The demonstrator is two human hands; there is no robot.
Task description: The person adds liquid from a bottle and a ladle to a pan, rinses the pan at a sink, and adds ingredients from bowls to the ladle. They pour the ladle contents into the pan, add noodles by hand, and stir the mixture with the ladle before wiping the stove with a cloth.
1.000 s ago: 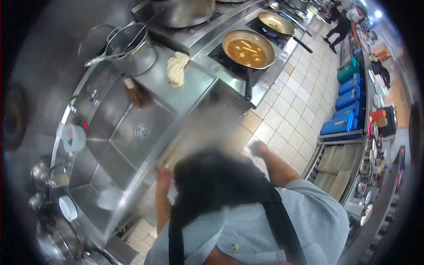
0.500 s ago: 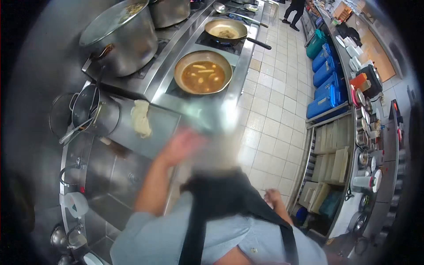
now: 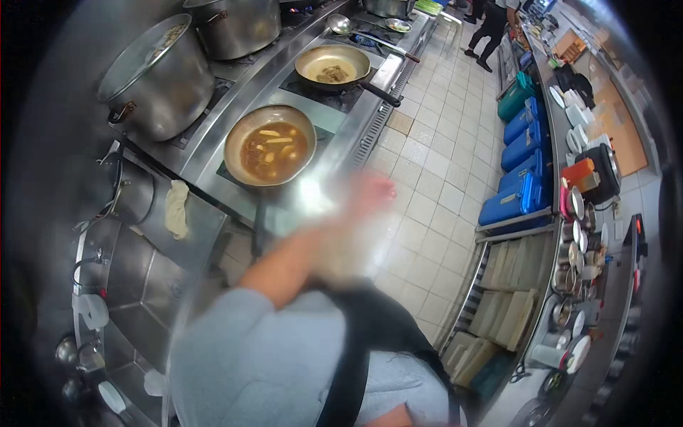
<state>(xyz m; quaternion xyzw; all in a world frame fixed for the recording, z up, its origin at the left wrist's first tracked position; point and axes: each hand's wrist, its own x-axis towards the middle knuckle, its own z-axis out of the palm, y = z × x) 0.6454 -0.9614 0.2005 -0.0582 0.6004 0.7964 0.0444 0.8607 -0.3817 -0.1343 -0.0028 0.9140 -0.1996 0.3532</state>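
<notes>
My left hand [image 3: 371, 193] reaches across in front of me over the tiled floor, to the right of the stove. Its fingers are blurred, so I cannot see whether anything is in them. Nearest to it on the stove is a frying pan [image 3: 238, 128] with brown sauce and pale pieces, its dark handle pointing toward me. Behind that stands a second frying pan [image 3: 310, 57] with pale liquid and a brownish clump. A bright blurred smear hides part of the stove front and my apron. My right hand is out of sight.
Large stockpots [image 3: 167, 92] stand at the back left. A ladle [image 3: 341, 25] lies past the pans. A folded cloth [image 3: 176, 208] rests beside the sink [image 3: 146, 274]. Blue bins [image 3: 514, 196] and a counter with dishes line the right. Another person [image 3: 491, 32] stands far down the aisle.
My left hand has swung right, from beside the stove to over the floor. My right hand has left the view. The camera has turned right, so the pans appear further left.
</notes>
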